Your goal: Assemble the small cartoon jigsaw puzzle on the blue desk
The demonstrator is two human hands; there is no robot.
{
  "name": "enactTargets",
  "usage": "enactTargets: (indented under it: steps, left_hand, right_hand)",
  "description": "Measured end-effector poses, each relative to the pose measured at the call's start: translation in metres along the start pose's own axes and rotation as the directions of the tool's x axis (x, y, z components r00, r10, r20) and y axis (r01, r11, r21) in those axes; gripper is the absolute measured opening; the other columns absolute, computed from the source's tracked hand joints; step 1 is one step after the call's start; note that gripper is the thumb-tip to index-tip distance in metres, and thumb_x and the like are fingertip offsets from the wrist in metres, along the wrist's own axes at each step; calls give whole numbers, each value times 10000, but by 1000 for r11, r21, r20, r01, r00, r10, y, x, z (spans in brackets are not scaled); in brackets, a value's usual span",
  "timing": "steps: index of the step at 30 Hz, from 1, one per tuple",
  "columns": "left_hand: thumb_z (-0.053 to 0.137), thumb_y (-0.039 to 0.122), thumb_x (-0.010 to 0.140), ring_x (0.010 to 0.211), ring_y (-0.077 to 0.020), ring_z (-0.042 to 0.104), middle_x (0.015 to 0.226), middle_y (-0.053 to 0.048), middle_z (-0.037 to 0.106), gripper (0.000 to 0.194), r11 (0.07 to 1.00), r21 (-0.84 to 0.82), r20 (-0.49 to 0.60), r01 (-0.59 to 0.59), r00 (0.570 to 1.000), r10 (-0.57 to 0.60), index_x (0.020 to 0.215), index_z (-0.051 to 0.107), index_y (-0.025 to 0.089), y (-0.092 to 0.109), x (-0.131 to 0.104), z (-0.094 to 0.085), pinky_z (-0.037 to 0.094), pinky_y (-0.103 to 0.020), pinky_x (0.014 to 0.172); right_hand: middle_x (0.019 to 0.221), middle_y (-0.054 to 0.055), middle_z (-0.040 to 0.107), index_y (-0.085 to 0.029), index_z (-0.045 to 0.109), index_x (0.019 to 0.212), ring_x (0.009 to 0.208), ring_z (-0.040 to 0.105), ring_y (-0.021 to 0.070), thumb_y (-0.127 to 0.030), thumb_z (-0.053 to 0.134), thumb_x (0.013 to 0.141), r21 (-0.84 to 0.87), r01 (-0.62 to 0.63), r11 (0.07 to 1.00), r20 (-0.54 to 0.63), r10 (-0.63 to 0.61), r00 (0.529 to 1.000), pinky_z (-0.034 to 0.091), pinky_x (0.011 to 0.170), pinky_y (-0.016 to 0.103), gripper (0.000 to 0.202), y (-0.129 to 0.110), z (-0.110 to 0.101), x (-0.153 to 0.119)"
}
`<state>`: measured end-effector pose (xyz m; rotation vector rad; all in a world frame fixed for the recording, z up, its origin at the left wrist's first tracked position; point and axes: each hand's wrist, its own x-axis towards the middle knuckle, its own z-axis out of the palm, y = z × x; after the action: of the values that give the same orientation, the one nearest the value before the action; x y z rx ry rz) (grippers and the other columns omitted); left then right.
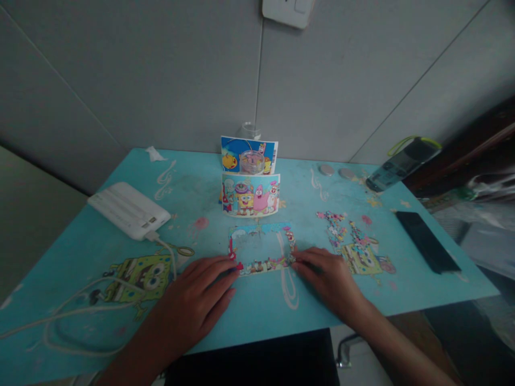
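Note:
A rectangular frame of joined puzzle pieces (261, 266) lies on the blue table, with bare tabletop showing inside it. My left hand (197, 295) rests at its lower left corner, fingers slightly apart and fingertips touching the edge pieces. At the right side, my right hand (332, 276) has its thumb and index finger together on the border; whether a piece is between them is hidden. Behind the frame stands a cartoon picture card (251, 195). Loose small pieces (336, 228) lie in a pile to the right.
A white power bank (129, 209) with a cable (80, 311) occupies the left. Clear round containers (252, 161) and a second card (229, 155) stand at the back. On the right are a dark phone (427, 241), a bottle (398, 163) and two small discs (326, 170).

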<state>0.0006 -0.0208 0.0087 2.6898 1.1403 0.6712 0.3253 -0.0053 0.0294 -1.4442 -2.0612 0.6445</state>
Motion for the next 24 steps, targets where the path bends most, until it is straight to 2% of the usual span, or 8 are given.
enactTargets:
  steps: [10, 14, 20, 24]
  left_hand:
    - [586, 188, 984, 1303, -251, 533, 1408, -77, 593, 408, 1000, 10, 9, -4, 1000, 4, 1391, 584, 214, 0, -1, 0, 474, -475, 1094]
    - [589, 195, 981, 1300, -256, 538, 1402, -79, 600, 418, 1000, 6, 10, 1, 1000, -1, 1399, 578, 212, 0, 0, 0, 481, -475, 1085]
    - [586, 193, 975, 1281, -259, 569, 1380, -83, 623, 415, 1000, -26, -4, 17, 1000, -17, 1388, 602, 227, 1, 2, -2, 502, -464, 1076]
    - [589, 202, 974, 1286, -263, 572, 1382, -83, 626, 408, 999, -30, 1, 27, 1000, -27, 1379, 613, 233, 1, 0, -1, 503, -471, 1080]
  right_hand:
    - [1001, 74, 713, -236, 734, 1120, 934, 666, 254, -352, 711, 938, -165, 45, 985, -17, -49, 999, 557, 867, 449, 217, 0, -1, -6]
    - [1019, 79, 698, -245, 722, 1134, 945, 651, 253, -339, 670, 967, -179, 71, 981, -33, -79, 996, 549, 867, 459, 198, 1, -6, -8]
    - [986, 71, 683, -262, 746, 1090, 900, 629, 237, -287, 575, 1012, -205, 114, 972, 18, -113, 993, 525, 820, 433, 189, 0, -9, -12]
    - [980, 77, 674, -247, 749, 1101, 895, 626, 237, -266, 560, 1011, -218, 103, 971, -23, -111, 994, 516, 822, 427, 209, 0, -9, -14]
